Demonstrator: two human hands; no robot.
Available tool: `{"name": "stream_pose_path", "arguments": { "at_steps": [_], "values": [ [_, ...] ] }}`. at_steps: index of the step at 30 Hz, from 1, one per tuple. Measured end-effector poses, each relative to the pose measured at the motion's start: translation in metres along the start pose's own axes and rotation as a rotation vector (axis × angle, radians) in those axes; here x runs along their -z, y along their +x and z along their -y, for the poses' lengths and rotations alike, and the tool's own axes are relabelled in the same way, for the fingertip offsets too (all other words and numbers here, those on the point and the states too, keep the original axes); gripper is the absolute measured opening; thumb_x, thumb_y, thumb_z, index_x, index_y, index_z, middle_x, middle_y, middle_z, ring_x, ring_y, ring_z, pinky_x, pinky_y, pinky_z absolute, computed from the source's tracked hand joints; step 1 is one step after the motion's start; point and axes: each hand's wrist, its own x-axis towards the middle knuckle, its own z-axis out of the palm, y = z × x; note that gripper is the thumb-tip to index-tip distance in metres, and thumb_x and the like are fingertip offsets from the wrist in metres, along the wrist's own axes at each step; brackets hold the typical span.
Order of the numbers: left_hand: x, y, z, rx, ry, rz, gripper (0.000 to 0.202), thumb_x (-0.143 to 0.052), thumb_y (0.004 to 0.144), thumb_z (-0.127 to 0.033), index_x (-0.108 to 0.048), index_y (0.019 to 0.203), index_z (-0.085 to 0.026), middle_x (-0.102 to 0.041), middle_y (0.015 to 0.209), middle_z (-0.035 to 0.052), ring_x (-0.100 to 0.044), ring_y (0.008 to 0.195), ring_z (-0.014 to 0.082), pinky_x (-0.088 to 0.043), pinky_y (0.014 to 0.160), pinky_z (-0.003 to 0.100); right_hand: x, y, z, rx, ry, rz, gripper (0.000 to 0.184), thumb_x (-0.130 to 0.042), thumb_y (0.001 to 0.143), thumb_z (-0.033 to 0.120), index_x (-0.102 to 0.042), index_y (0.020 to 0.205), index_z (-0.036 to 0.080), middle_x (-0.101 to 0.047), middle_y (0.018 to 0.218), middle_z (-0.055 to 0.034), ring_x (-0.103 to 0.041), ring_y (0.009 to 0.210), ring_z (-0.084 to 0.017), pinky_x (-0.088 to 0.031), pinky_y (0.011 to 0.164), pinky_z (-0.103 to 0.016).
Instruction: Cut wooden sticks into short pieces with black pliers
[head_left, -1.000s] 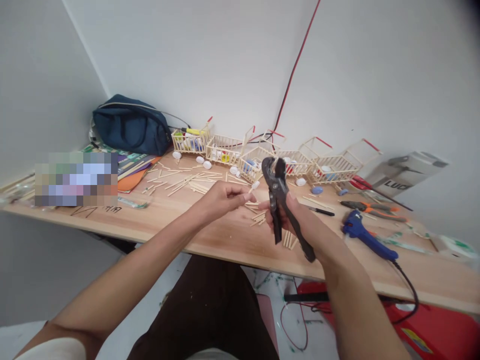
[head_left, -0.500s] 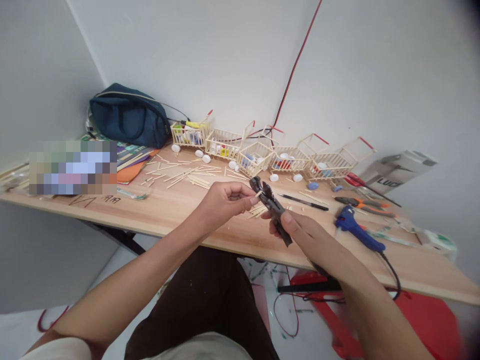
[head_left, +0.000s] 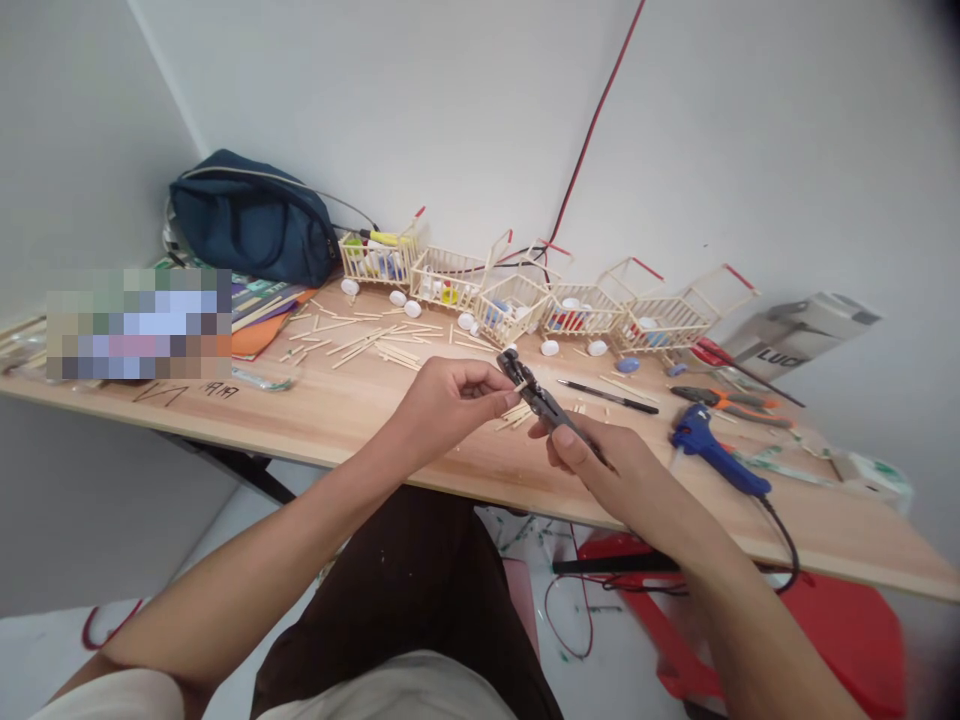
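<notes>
My left hand [head_left: 472, 400] pinches a short thin wooden stick [head_left: 520, 386] between thumb and fingertips. The stick's far end lies at the jaws of a dark metal pliers-like cutter [head_left: 546, 405]; its exact kind is unclear. Wrapped around the cutter's handles is my right hand [head_left: 600, 465], with the thumb on top. Both hands are above the table's front part, close together. A small pile of cut sticks [head_left: 516, 415] lies just beneath them. Longer loose sticks [head_left: 375, 340] are scattered to the left, behind my left hand.
Several small stick-built shopping carts [head_left: 514, 305] with bottle-cap wheels line the table's back. A pen [head_left: 607, 397], orange-handled pliers [head_left: 731, 403] and a blue glue gun [head_left: 716, 450] lie to the right. A blue bag [head_left: 251, 220] stands back left; a red stool [head_left: 847, 640] is below.
My right hand has closed further around the cutter, whose handles now sit closer together. My left hand keeps the stick at the jaws. The view has shifted slightly.
</notes>
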Motion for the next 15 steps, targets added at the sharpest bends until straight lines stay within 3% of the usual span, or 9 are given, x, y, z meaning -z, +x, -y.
{"name": "stream_pose_path", "arguments": {
  "at_steps": [3,9,15],
  "values": [
    [-0.001,-0.001,0.000,-0.058,0.096,-0.026,0.015,-0.066,0.076,-0.025,-0.071,0.073,-0.011,-0.066,0.068,0.0026,-0.055,0.063,0.0106,-0.041,0.058,0.021,-0.001,0.000,0.003,0.003,-0.037,-0.025,0.051,-0.032,0.092,0.061,-0.054,0.074,0.019,-0.057,0.069,-0.0013,-0.048,0.060,-0.014,-0.033,0.056,-0.027],
    [0.000,-0.006,-0.001,-0.113,0.215,-0.057,0.015,-0.063,0.079,-0.023,-0.072,0.076,-0.012,-0.069,0.073,0.0033,-0.058,0.067,0.0126,-0.043,0.062,0.022,-0.006,-0.001,0.009,0.002,-0.085,-0.048,0.047,-0.034,0.092,0.060,-0.058,0.087,0.019,-0.054,0.063,0.0014,-0.047,0.057,-0.014,-0.031,0.054,-0.027],
    [0.003,-0.012,0.001,-0.202,0.303,-0.106,0.013,-0.060,0.081,-0.019,-0.071,0.075,-0.014,-0.066,0.069,0.0012,-0.055,0.064,0.0110,-0.039,0.060,0.022,-0.013,0.001,0.010,0.037,-0.153,-0.119,0.041,-0.040,0.090,0.058,-0.051,0.075,0.021,-0.052,0.059,0.0017,-0.045,0.054,-0.014,-0.029,0.053,-0.026]
  ]
}}
